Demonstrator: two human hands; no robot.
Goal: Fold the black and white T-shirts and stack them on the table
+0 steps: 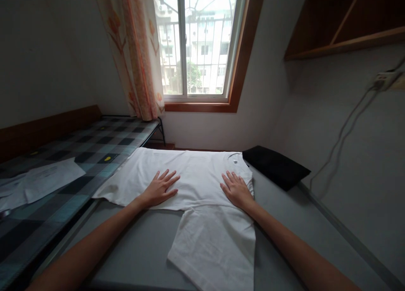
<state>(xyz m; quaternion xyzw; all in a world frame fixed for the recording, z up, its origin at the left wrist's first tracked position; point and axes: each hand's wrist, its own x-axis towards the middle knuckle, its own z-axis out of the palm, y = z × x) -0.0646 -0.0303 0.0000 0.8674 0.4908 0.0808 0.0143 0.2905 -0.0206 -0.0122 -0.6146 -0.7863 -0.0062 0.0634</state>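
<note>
A white T-shirt lies spread sideways on a grey table, its collar at the right and its hem at the left, over the bed's edge. One sleeve points toward me. My left hand rests flat on the shirt's body, left of the middle, with its fingers spread. On the collar side, my right hand lies palm down near the shoulder, its fingers slightly apart. Neither hand grips the fabric. The shirt's far side shows no sleeve.
Beyond the collar a black folded item lies on the table by the wall. At the left stands a bed with a checked cover, holding a crumpled white sheet or bag. A curtain hangs beside the window; a cable runs down the right wall.
</note>
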